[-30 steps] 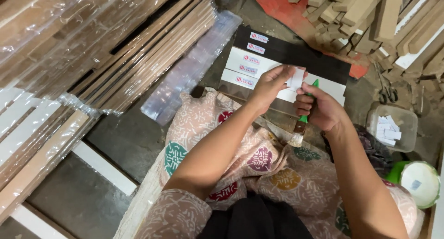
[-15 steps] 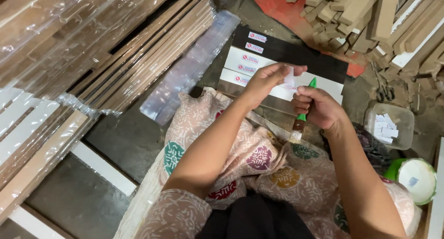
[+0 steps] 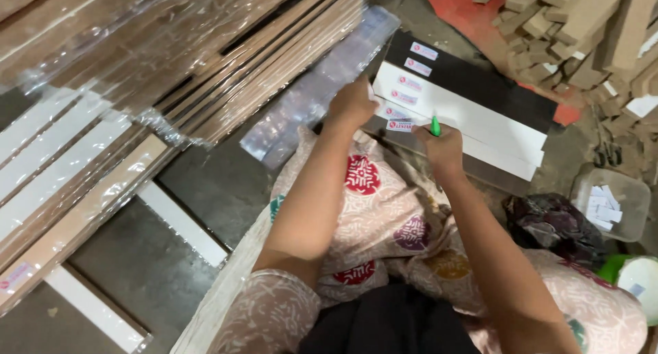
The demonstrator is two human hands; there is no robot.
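We see our left hand [image 3: 353, 104] pressed down on the near end of the white strips [image 3: 473, 124], fingers curled over a strip's edge beside a row of small red-and-white labels [image 3: 401, 114]; it has slid left and forward from where it sat half a second ago, when it lay closer to our right hand over the middle of the pile. Our right hand [image 3: 442, 148] is closed around a green pen [image 3: 434, 126], tip upward, resting just at the edge of the nearest strip; earlier it sat further right and held the pen the same way. The strips lie side by side on the floor ahead of our knees, with a black strip [image 3: 480, 83] touching them on the far side. We judge from the shift that the hands have moved on to the labelled end of the pile. To the right sit a clear tub [image 3: 613, 203] of paper slips and a heap of wood offcuts [image 3: 582, 18]; to the left, long wrapped boards [image 3: 137, 59] lie stacked.
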